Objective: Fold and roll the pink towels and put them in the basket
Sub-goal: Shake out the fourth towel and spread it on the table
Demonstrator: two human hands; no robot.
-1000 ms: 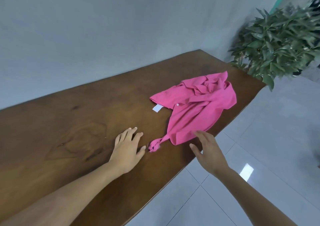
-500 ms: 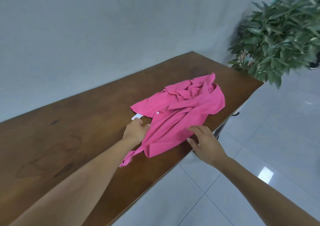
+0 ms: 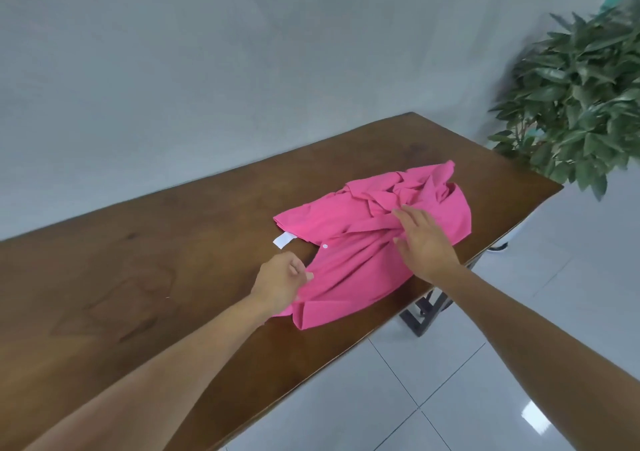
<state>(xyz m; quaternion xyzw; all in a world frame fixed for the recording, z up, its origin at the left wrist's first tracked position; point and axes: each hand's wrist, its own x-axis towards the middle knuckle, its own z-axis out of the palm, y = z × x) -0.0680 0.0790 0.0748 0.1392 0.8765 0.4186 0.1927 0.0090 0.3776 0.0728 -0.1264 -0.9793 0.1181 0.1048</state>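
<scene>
While the left hand (image 3: pixel 280 279) pinches the pink garment (image 3: pixel 349 277) at its near-left edge w/ fingers curled, the right hand (image 3: pixel 427 242) lies flat on the crumpled middle, fingers straight & a bit spread. Garment sits bunched on the wooden surface (image 3: pixel 166 242), toward its far right end. Its white tag (image 3: pixel 282 240) pokes out left, w/ a white button (image 3: pixel 325 246) just beside. Leafy plant (image 3: pixel 585 104) stands beyond.

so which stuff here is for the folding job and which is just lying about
Job: pink cloth, left hand pinching its near edge, right hand flat on it, wooden table under it.
Just about: leafy plant, tiled floor. No basket in view.
</scene>
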